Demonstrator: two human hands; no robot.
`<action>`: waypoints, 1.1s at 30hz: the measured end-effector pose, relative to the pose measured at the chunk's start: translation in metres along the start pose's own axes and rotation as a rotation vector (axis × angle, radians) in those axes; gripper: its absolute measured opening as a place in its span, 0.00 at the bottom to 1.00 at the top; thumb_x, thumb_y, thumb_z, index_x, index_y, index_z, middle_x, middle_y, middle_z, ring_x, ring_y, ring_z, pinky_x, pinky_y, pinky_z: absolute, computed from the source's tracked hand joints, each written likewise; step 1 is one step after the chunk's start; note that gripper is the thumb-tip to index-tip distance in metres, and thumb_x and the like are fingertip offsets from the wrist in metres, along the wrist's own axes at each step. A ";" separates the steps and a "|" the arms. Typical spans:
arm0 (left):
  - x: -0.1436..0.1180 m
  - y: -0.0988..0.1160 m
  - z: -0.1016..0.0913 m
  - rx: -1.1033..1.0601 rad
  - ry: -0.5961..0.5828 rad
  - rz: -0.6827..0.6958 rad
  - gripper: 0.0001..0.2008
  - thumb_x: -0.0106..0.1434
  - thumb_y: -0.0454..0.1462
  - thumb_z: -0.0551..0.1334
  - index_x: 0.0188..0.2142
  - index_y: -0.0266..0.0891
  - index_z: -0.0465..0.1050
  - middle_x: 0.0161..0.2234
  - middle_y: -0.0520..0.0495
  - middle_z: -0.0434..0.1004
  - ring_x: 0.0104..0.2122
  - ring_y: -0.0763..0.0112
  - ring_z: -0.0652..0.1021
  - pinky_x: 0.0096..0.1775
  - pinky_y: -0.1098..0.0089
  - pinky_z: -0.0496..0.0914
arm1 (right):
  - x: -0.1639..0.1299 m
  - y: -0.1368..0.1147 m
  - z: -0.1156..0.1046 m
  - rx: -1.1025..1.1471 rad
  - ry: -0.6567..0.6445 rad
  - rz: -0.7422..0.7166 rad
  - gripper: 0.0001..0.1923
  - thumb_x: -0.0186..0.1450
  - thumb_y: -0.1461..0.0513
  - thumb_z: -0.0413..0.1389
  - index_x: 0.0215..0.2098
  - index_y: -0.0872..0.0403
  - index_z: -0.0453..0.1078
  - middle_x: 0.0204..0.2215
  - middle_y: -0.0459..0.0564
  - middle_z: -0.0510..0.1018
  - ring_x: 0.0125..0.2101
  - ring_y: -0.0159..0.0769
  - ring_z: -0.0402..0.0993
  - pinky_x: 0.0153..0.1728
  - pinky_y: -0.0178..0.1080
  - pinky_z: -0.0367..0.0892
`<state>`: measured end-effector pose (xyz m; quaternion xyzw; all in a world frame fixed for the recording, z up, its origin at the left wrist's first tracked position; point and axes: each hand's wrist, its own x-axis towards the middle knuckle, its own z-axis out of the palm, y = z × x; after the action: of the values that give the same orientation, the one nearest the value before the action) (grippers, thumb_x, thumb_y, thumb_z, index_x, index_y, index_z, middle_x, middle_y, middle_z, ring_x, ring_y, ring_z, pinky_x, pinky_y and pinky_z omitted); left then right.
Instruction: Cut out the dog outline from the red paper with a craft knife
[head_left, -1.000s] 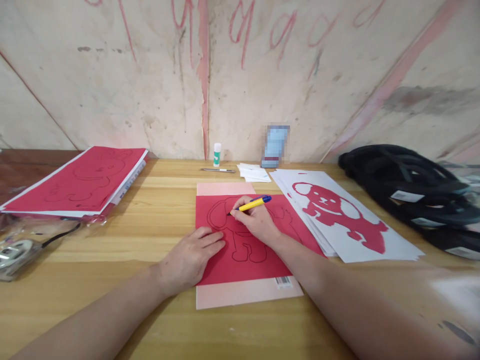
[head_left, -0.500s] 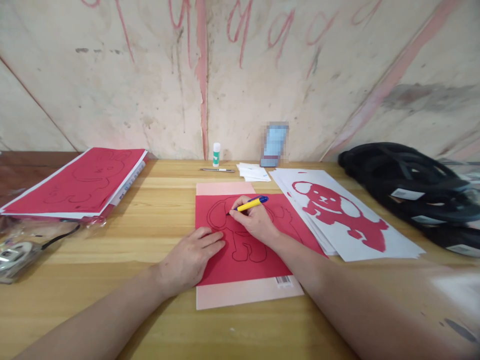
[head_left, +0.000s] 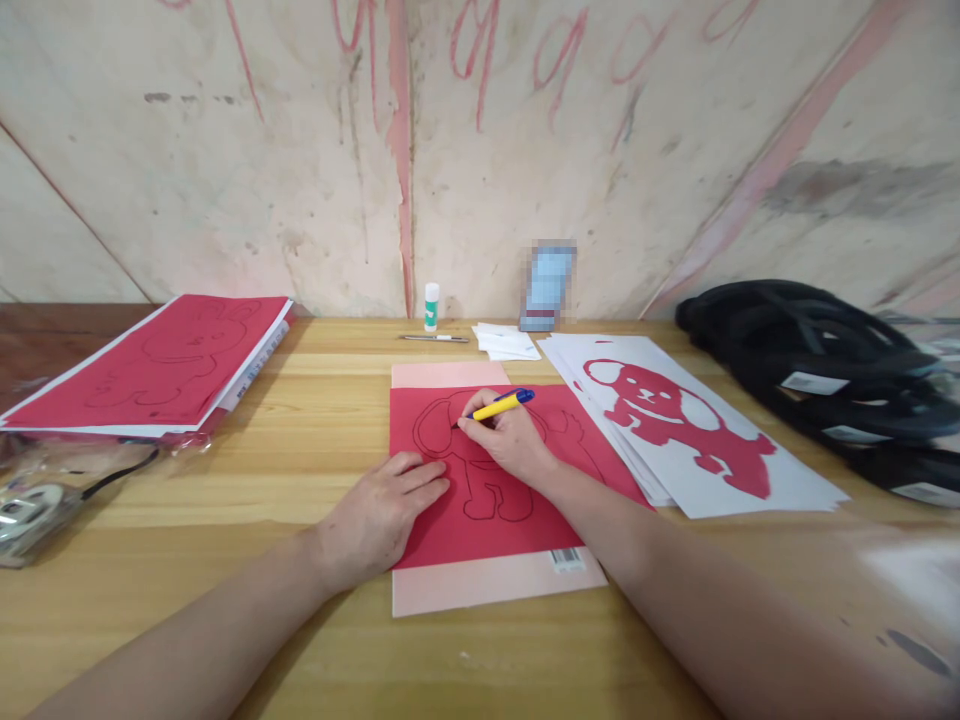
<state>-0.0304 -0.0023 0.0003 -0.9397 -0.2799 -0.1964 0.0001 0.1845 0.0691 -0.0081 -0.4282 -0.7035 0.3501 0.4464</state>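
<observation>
A red sheet of paper (head_left: pixel 442 525) with a dark outline of a dog lies over a pale pink pad (head_left: pixel 487 590), which shows at top and bottom. My right hand (head_left: pixel 510 440) is closed round a yellow pen (head_left: pixel 495 407) with a blue end. The pen tip meets the paper beside the drawn ear. My left hand (head_left: pixel 386 515) lies flat on the left edge of the sheet, fingers stretched out. Part of the drawing is hidden under my right hand.
White sheets with a red paper dog (head_left: pixel 667 400) lie at the right, by a black bag-like object (head_left: pixel 810 370). At the back stand a glue stick (head_left: pixel 431 308) and a phone (head_left: pixel 547 288), near a slim pen (head_left: pixel 435 338). Drawn-on red paper (head_left: pixel 165 360) tops the left stack; a tape measure (head_left: pixel 34 515) lies below.
Almost nothing differs. Both hands and the pen keep their places on the red paper; the whole view has shifted very slightly.
</observation>
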 end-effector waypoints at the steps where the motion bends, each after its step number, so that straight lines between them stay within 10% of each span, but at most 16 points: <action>1: 0.000 0.000 0.000 0.004 -0.002 0.003 0.24 0.59 0.25 0.49 0.53 0.34 0.70 0.53 0.41 0.73 0.48 0.59 0.72 0.48 0.56 0.72 | 0.000 0.000 0.000 0.000 0.000 0.000 0.03 0.58 0.62 0.55 0.26 0.52 0.65 0.23 0.43 0.69 0.25 0.32 0.63 0.28 0.36 0.58; 33: -0.003 0.001 0.000 -0.003 0.123 0.039 0.19 0.61 0.25 0.49 0.47 0.34 0.73 0.47 0.40 0.77 0.46 0.60 0.75 0.44 0.59 0.75 | -0.001 -0.002 0.000 -0.024 -0.008 0.017 0.03 0.57 0.62 0.55 0.27 0.53 0.65 0.22 0.42 0.68 0.24 0.30 0.62 0.26 0.35 0.57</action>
<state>-0.0318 -0.0044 -0.0007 -0.9312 -0.2607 -0.2539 0.0199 0.1846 0.0677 -0.0069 -0.4381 -0.7058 0.3472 0.4352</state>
